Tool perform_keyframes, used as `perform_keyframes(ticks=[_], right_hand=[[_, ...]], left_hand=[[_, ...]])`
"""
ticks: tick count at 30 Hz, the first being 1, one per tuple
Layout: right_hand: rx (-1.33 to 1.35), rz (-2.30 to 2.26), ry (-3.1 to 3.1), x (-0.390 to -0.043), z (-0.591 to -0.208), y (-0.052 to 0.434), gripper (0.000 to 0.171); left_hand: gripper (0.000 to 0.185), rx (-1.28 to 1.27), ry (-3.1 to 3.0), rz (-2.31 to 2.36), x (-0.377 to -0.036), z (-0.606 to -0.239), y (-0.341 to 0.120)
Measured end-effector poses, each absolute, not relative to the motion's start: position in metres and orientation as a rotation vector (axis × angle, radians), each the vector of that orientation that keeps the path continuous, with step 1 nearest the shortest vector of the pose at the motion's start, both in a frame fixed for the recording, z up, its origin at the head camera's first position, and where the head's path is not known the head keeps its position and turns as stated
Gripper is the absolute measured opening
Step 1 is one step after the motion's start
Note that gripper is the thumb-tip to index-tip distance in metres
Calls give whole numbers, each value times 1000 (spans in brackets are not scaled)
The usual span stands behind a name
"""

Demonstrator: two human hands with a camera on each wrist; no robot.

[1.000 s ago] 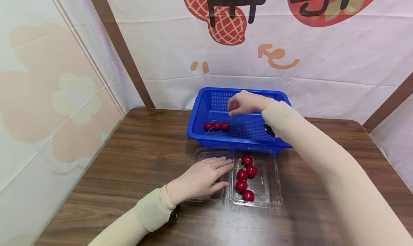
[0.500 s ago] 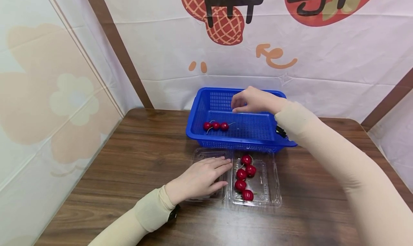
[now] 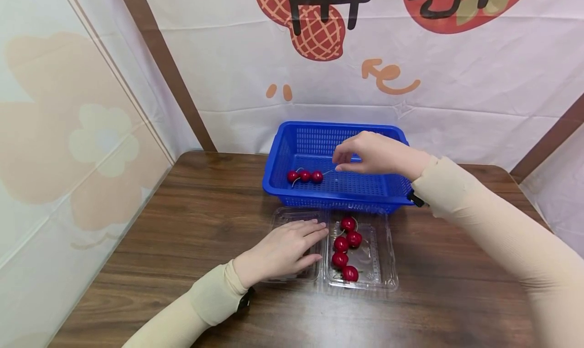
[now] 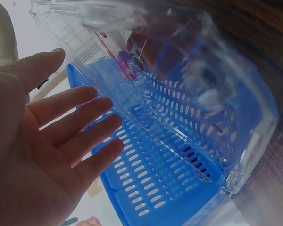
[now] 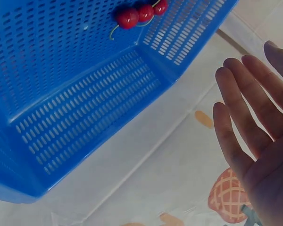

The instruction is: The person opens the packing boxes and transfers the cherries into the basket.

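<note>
A blue perforated basket point(image 3: 279, 150) stands at the back of the wooden table. Three red cherries point(image 3: 304, 176) lie in a row on its floor at the left; the right wrist view shows those cherries point(image 5: 139, 13) too. My right hand point(image 3: 367, 153) hovers over the basket's middle, fingers relaxed and holding nothing, as my right hand point(image 5: 254, 127) also appears from the wrist. In front of the basket lies an open clear clamshell box point(image 3: 388, 267) with several cherries point(image 3: 342, 246) in its right half. My left hand point(image 3: 285, 252) rests flat on the box's left half point(image 3: 292, 215).
The brown wooden table point(image 3: 191, 226) has bare wood to the left and right of the box. A printed white cloth backdrop point(image 3: 456, 100) hangs right behind the basket, and a pale panel point(image 3: 68, 135) closes the left side.
My right hand has drifted rightward and slightly lower over the basket, away from the three cherries. The left hand and the box have stayed put.
</note>
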State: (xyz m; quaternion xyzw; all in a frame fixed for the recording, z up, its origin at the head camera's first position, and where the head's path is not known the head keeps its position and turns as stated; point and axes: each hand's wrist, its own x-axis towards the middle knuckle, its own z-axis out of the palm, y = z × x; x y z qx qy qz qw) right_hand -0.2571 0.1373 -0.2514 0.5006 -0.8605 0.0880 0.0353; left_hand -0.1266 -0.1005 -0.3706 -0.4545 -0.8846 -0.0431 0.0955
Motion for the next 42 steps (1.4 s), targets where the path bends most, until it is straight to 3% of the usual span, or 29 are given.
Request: perform_keyframes(ticks=[14,42], right_hand=[[1544,340,-2595,-224,-264,158,16],[1575,516,-2471,-192,-307,184,12]], left_hand=[[52,-1358,-2633,-130,-127,-369,-99],[52,-1348,-2627,-126,-128,-371,-100]])
